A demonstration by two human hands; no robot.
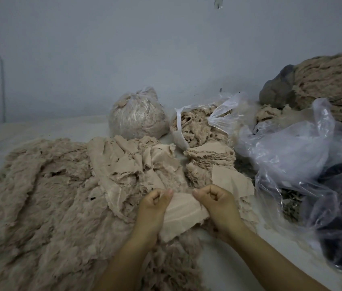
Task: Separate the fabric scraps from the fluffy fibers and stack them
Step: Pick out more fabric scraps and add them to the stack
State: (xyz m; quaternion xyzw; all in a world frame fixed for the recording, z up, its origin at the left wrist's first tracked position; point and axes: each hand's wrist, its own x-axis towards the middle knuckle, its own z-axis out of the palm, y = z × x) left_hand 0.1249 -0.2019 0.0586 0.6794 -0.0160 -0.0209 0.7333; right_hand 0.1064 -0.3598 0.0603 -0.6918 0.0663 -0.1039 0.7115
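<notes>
Pale desk point(29, 131) buried in fluff (tons), left hand point(155, 208) and right hand point(218, 204) pinching one fabric scrap point(183, 215) taut, probably to peel fibers off.

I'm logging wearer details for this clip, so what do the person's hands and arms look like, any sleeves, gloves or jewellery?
Both forearms are bare, with no sleeves in view. The left hand and right hand wear no gloves, and no rings, watch or bracelets show.

Dim, flat, bluish light — no hard shadows. Glare streaks on clear plastic bags point(287, 148). Wide-angle bending at edges; corners soft, slightly smeared.
</notes>
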